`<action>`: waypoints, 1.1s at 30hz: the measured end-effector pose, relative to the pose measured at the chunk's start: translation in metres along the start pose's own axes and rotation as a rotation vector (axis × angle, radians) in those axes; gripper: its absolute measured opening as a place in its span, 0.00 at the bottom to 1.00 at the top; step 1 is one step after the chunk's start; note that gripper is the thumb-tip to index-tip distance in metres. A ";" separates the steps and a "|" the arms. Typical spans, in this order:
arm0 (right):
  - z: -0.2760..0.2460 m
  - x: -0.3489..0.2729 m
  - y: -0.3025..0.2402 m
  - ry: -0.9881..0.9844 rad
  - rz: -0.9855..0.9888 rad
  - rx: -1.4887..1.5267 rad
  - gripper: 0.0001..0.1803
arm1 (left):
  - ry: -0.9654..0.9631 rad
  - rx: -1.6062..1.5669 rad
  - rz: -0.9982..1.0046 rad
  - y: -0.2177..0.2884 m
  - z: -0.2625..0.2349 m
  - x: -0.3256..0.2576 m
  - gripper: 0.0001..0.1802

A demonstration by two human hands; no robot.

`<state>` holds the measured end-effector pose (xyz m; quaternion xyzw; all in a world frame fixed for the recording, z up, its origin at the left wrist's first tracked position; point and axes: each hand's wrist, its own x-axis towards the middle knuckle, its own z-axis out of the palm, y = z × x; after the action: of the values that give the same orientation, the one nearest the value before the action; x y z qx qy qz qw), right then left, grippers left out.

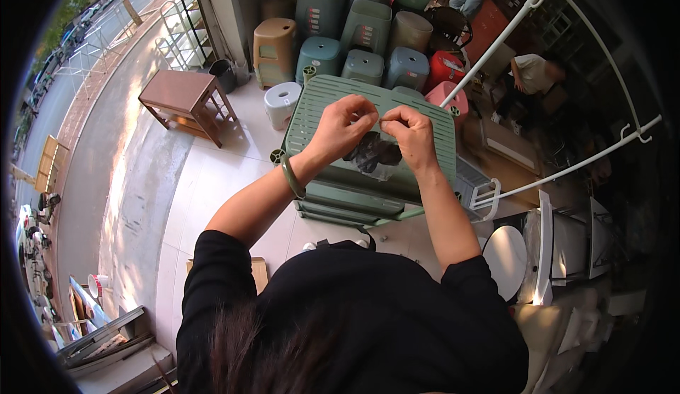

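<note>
My left hand [341, 126] and my right hand [413, 130] are raised close together over a green plastic rack [319, 96] with a slatted top. Thumb and fingers of each hand are pinched together. Whatever they pinch is too small to make out. Just below and between the hands lies a clear plastic bag [375, 157] with dark pieces in it, partly covered by my left hand. A green bangle [292, 178] circles my left wrist. Round green parts, like wheels [277, 156], show at the rack's left edge.
Stacked plastic stools [319, 12] stand behind the rack, with a white stool [282, 104] at its left. A brown wooden table [185, 96] is farther left. White metal poles [503, 36] slant across the right. A person [535, 75] sits at the far right, another farther back.
</note>
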<state>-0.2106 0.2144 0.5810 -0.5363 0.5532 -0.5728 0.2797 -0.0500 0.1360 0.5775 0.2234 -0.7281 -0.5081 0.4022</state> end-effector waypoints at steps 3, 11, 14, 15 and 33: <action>-0.004 0.007 -0.005 0.037 -0.031 -0.057 0.04 | 0.107 0.327 0.340 0.015 0.007 0.013 0.04; -0.006 0.020 -0.001 0.167 -0.400 -0.380 0.05 | -0.024 0.461 0.210 0.015 0.010 0.045 0.05; -0.004 0.021 0.009 0.201 -0.525 -0.494 0.06 | 0.016 0.303 -0.003 -0.001 0.024 0.046 0.07; -0.004 0.023 0.013 0.222 -0.546 -0.513 0.06 | 0.074 0.318 -0.003 -0.007 0.029 0.046 0.08; -0.031 0.022 0.039 0.082 -0.059 -0.277 0.03 | -0.300 0.284 0.031 -0.023 0.015 0.073 0.07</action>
<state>-0.2556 0.1959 0.5568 -0.5618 0.6220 -0.5205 0.1631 -0.1065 0.0823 0.5800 0.1884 -0.8476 -0.4215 0.2615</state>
